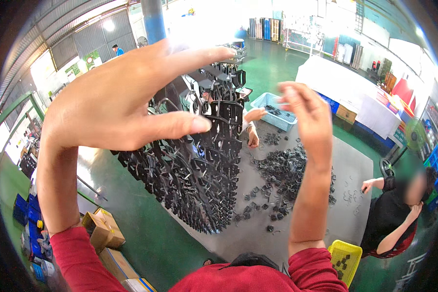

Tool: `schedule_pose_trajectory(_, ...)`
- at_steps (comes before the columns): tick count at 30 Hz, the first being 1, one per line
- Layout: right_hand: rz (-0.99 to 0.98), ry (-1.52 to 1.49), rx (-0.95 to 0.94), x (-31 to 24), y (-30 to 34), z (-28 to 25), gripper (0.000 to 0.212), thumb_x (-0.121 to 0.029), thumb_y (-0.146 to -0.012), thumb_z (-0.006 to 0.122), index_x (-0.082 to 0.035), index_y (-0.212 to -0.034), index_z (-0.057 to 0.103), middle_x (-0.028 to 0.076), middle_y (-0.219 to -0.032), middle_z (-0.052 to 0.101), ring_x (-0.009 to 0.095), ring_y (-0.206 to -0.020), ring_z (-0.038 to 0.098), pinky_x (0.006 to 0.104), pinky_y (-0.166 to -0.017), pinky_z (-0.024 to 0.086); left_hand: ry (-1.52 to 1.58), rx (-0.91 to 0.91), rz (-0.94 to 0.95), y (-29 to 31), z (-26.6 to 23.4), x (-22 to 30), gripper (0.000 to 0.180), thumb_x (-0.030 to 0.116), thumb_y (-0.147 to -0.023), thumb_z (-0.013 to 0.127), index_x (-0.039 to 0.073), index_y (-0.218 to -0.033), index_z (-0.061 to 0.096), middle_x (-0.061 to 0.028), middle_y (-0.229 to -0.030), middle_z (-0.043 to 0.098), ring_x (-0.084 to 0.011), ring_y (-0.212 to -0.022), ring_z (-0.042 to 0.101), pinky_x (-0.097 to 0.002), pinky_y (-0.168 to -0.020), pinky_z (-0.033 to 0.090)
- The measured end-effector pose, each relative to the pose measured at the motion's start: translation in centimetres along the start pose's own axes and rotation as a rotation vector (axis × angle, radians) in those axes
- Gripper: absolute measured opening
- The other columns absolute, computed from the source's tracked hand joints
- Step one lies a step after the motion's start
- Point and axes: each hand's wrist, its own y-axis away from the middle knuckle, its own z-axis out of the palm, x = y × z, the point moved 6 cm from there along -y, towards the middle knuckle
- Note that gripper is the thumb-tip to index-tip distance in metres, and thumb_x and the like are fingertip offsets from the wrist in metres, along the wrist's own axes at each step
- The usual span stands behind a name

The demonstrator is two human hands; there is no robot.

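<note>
My left hand (117, 97) is raised in front of a tall, dense stack of black, bracket-like parts (180, 180). Its thumb and forefinger are spread wide, with nothing visible between them. The forefinger's tip overlaps the top of the stack; I cannot tell whether it touches. To the right, my right hand (309, 114) is lifted above the grey table (345, 160). Its fingers bend leftward and are slightly blurred, so whether they hold anything is unclear. Below that hand and forearm lies a loose pile of small black pieces (280, 170), partly hidden by the arm.
Another person's hands (253, 129) show behind the stack, near a light-blue basket (283, 120) of black pieces. A person in black (392, 219) sits at the table's right side. A yellow basket (353, 253) stands near my right elbow. Cardboard boxes (104, 228) are at lower left.
</note>
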Motion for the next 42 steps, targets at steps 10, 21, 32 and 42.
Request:
schedule_pose_trajectory(10,-0.019,-1.083,-0.555,-4.1,-1.4,11.4,0.027,-0.033,-0.101,0.048,-0.007,-0.093,0.052,0.006,-0.093,0.058,0.014,-0.078,0.055,0.0259,-0.071,0.045,0.051,-0.082,0.019,2.1,0.0,-0.5,0.071,0.049,-0.083,0.061,0.010,-0.140,0.046,-0.0227,-0.141,0.043,-0.0415,-0.129,0.043,-0.0477,-0.106,0.035)
schedule_pose_trajectory(21,-0.213,0.198,0.282,-3.3,0.8,5.3,0.023,-0.013,-0.094,0.053,0.002,-0.077,0.057,0.010,-0.078,0.056,0.025,-0.072,0.054,0.0336,-0.067,0.043,-0.008,0.015,-0.025,1.8,0.3,-0.7,0.057,0.032,-0.089,0.057,0.011,-0.141,0.045,-0.0217,-0.139,0.047,-0.0393,-0.131,0.042,-0.0453,-0.107,0.035)
schedule_pose_trajectory(32,0.028,0.275,0.051,-0.1,-0.4,1.1,0.027,-0.024,-0.095,0.056,-0.001,-0.106,0.066,0.011,-0.104,0.066,0.023,-0.096,0.064,0.0331,-0.077,0.051,0.029,0.016,0.014,1.8,-0.4,-0.9,0.075,0.043,-0.079,0.067,0.006,-0.140,0.043,-0.0190,-0.132,0.049,-0.0378,-0.123,0.048,-0.0429,-0.103,0.038)
schedule_pose_trajectory(42,-0.093,-1.137,-0.556,-4.9,-2.0,12.8,0.027,-0.031,-0.102,0.046,-0.006,-0.094,0.052,0.004,-0.094,0.058,0.013,-0.084,0.056,0.0244,-0.075,0.041,0.055,-0.045,0.011,2.7,-0.1,-1.5,0.064,0.043,-0.087,0.058,0.012,-0.141,0.045,-0.0209,-0.142,0.043,-0.0391,-0.131,0.042,-0.0473,-0.107,0.035)
